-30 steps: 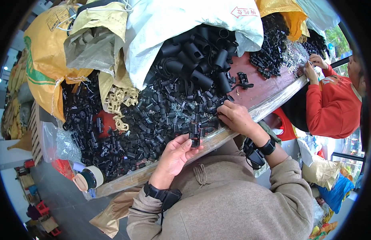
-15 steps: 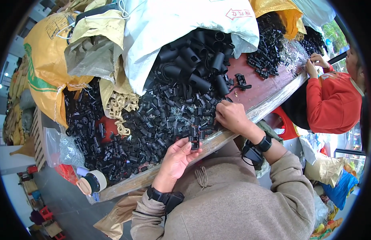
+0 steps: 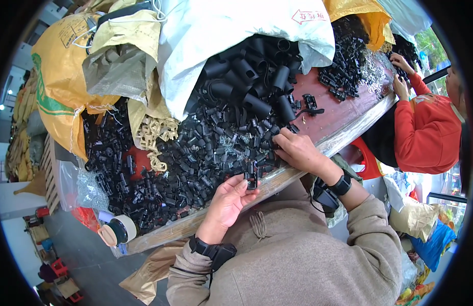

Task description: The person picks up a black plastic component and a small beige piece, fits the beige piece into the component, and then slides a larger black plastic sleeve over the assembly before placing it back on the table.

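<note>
My left hand (image 3: 229, 201) pinches a small black plastic fitting (image 3: 251, 173) between thumb and fingers, holding it upright above the table's front edge. To its right, my right hand (image 3: 300, 153) reaches down at the near edge of a heap of small black plastic parts (image 3: 195, 148). Its fingertips are drawn together among the parts, and whatever they grip is hidden. Just beyond that hand lie larger black tubes (image 3: 257, 105), spilling from a white sack (image 3: 236, 20).
A wooden edge (image 3: 190, 224) bounds the red tabletop (image 3: 333, 115). Beige parts (image 3: 157, 135) spill from a sack, left of the heap. A jar (image 3: 122, 229) stands at the near left corner. A co-worker in red (image 3: 427, 122) handles parts at the right.
My right hand has shifted slightly, its fingers still at the heap. The left hand keeps its fitting in nearly the same place. The co-worker's hands have moved a little apart.
</note>
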Demonstrator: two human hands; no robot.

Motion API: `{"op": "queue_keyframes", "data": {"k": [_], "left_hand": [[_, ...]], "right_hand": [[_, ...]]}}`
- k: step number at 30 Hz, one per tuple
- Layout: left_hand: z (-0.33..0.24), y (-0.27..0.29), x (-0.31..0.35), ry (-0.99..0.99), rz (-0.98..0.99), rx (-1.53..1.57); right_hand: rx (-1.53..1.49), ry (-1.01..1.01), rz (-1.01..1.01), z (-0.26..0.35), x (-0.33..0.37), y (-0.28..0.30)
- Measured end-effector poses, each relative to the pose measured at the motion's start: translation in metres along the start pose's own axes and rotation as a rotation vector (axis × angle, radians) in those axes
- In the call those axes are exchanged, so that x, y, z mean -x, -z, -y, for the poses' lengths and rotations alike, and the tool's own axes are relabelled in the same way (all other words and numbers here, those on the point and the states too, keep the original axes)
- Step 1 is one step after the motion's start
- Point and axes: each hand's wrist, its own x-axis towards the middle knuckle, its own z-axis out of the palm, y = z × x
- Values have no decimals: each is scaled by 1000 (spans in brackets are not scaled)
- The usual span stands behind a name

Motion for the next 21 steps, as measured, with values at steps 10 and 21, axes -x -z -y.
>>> {"op": "queue_keyframes", "data": {"k": [10, 21], "left_hand": [[2, -2, -3, 0, 4, 25], [-1, -1, -2, -11, 8, 15]], "right_hand": [[-86, -19, 11, -6, 0, -4], [11, -92, -23, 0, -1, -8]]}}
